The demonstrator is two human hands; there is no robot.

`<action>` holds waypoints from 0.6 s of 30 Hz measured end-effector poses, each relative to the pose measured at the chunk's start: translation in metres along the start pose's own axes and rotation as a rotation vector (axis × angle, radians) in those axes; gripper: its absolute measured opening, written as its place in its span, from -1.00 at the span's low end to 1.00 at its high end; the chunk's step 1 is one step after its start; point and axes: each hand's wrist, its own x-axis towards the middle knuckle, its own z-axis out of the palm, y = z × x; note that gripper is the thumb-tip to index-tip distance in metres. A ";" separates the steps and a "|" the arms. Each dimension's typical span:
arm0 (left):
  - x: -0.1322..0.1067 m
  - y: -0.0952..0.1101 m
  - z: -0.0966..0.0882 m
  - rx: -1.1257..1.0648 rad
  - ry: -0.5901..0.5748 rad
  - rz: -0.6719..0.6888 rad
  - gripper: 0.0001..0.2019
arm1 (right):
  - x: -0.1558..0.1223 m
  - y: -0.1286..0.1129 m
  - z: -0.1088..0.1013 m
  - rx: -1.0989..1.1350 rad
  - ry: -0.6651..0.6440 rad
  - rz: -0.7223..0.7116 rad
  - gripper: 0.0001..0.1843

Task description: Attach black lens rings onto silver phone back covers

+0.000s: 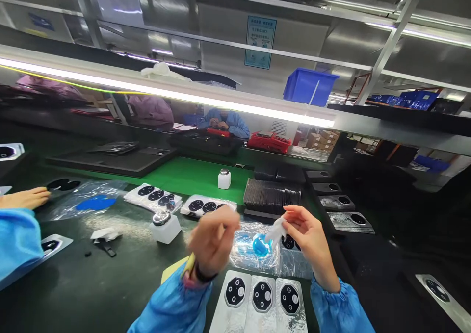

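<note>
My right hand pinches a crumpled white wipe between thumb and fingers. My left hand, blurred, is raised with its fingers curled in; whether it holds anything is hidden. Below both hands lie three silver plates side by side, the middle one like the others bearing a black octagonal face with round rings. Under the wipe, clear plastic film covers part of the bench, with a shiny blue round piece on it. Part of a black-faced plate shows beside my right fingers.
Two white pump bottles stand on the bench. Behind is a rack of thin black sheets. Wrapped plates lie left, further plates right. At far left, a co-worker's hand touches black pieces. A light bar crosses above.
</note>
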 end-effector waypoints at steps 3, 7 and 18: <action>0.025 -0.008 0.026 0.039 -0.286 -0.106 -0.88 | 0.001 0.009 0.003 0.059 -0.003 0.061 -0.68; 0.025 -0.009 0.036 0.043 -0.585 -0.211 -0.86 | -0.001 0.012 0.004 0.076 0.024 0.085 -0.69; 0.030 -0.011 0.029 0.003 -0.657 -0.385 -0.82 | -0.006 0.009 0.006 -0.039 0.046 0.089 -0.72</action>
